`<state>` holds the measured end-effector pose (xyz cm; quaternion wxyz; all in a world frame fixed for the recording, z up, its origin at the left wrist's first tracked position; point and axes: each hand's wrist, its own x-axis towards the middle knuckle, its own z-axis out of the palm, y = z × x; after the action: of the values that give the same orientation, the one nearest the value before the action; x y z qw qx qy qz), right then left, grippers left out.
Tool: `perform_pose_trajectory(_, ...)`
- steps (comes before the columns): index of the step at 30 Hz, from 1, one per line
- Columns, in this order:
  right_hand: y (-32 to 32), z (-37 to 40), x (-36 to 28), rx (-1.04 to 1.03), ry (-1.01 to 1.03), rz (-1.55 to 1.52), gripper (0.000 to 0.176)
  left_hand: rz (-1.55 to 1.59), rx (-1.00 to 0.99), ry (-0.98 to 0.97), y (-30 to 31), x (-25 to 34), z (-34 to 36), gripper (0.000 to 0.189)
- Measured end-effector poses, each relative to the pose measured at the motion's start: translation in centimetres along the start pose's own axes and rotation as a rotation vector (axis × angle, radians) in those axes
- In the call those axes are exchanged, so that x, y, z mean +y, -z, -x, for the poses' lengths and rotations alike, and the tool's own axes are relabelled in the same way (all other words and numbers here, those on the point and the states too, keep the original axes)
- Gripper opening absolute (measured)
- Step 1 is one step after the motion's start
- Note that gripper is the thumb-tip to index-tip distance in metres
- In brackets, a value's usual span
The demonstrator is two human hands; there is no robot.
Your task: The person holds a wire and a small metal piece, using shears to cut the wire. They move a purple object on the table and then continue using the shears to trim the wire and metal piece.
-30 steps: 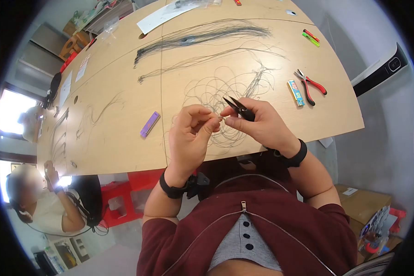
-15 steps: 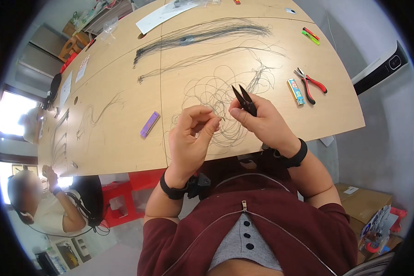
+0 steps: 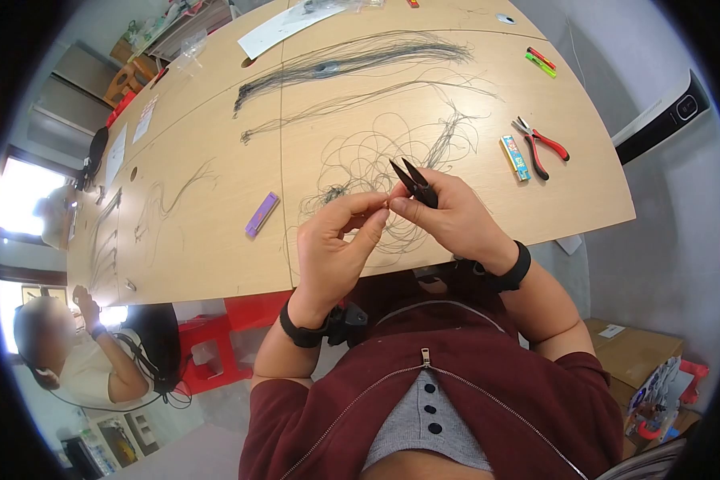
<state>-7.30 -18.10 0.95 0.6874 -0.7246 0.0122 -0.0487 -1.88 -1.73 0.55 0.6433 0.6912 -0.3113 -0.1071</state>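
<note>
My right hand (image 3: 448,212) is wrapped round dark pointed pliers (image 3: 416,186), whose slim jaws stand apart and aim up and left. Its thumb and forefinger meet the fingertips of my left hand (image 3: 340,240). The left thumb and forefinger are pinched on what looks like the end of a thin wire; the fingers mostly hide it. Beneath both hands, loose loops of thin dark wire (image 3: 358,152) spread over the table (image 3: 240,256). A darker knotted clump (image 3: 334,193) shows beside my left hand.
Long wire bundles (image 3: 360,62) lie farther back. Red-handled pliers (image 3: 540,150) and a blue-yellow box (image 3: 514,158) sit at right, a purple box (image 3: 262,214) at left. More wires (image 3: 168,200) lie farther left. Another person (image 3: 88,352) sits at the table's left side.
My right hand has moved slightly left with the pliers, and its fingertips now meet those of my left hand. The dark clump beside my left hand has come into sight.
</note>
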Motion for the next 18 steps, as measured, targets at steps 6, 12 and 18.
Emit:
perform_pose_trajectory(6,-0.1,0.0,-0.3,-0.021,-0.059,-0.018,0.016,-0.039,-0.017,-0.047,0.4,-0.6,-0.4,0.009)
perform_pose_trajectory(12,-0.5,-0.1,-0.2,0.031,-0.114,-0.106,0.017,0.047,0.013,-0.071,-0.2,-0.9,-0.3,0.008)
perform_pose_trajectory(18,0.6,0.0,0.1,0.084,-0.167,-0.155,0.02,0.315,0.02,0.043,0.4,-0.5,-0.1,0.008)
